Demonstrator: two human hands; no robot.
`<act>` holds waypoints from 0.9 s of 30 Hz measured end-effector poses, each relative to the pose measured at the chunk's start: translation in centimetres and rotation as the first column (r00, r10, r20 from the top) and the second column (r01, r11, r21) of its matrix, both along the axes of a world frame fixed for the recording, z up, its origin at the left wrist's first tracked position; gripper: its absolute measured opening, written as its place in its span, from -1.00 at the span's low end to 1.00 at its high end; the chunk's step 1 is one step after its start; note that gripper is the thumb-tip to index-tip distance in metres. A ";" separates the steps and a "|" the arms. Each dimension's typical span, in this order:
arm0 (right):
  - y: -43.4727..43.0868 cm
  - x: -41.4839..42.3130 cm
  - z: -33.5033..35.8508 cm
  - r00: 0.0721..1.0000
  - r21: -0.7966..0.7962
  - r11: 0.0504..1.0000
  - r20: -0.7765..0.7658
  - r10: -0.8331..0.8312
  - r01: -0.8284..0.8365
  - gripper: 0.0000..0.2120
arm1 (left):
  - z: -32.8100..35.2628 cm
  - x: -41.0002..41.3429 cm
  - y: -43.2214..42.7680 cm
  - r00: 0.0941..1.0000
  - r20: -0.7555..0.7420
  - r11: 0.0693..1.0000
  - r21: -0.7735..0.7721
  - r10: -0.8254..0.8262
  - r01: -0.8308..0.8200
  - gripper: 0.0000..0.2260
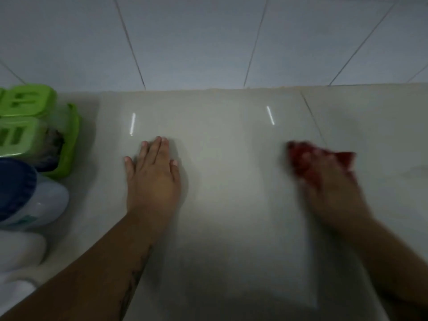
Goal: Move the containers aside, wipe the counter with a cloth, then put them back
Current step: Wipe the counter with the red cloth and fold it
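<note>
— Green plastic lidded containers (34,126): at far left of glossy beige counter (220,181), beside blue-capped white jar (30,193).
— Hands?
— Left hand (152,174) flat, fingers spread, holding nothing. Right hand (324,179) blurred, closed on red cloth (308,158).

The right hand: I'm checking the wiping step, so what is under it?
A red cloth lies under the right hand on the counter, showing past the fingers. The hand is motion-blurred, and the cloth's middle is covered.

It looked like a home kitchen: a glossy tiled desk (220,181) met a tiled wall (208,42), with green-lidded food containers (34,126) at the left edge.
</note>
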State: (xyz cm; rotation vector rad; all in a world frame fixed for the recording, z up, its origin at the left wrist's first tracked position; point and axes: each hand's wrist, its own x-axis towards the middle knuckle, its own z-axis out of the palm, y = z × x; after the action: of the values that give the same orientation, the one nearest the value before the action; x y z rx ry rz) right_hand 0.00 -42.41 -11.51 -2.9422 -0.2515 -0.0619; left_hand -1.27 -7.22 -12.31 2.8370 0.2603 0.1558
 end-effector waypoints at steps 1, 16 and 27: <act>-1.5 2.8 0.3 0.984 -0.005 0.985 -0.043 -0.174 0.174 -0.36 | -0.1 0.1 0.0 1.000 0.005 1.000 -0.005 0.000 0.001 -0.53; 14.7 -22.6 -0.4 0.657 -0.021 0.663 -0.158 0.737 -0.749 -0.27 | 2.1 -24.4 4.3 0.989 -0.024 0.963 -0.230 -0.148 0.138 -0.49; 21.9 -9.6 0.4 0.973 -0.044 0.979 -0.127 0.192 -0.199 -0.38 | 2.2 -27.5 6.8 0.997 -0.032 0.981 -0.185 -0.063 0.056 -0.53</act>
State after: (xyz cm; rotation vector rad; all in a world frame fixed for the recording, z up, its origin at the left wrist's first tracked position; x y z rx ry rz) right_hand -9.59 -20.47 -11.09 -2.9454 -0.5308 0.1542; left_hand -28.80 -0.42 -10.11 2.6623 0.1864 0.0625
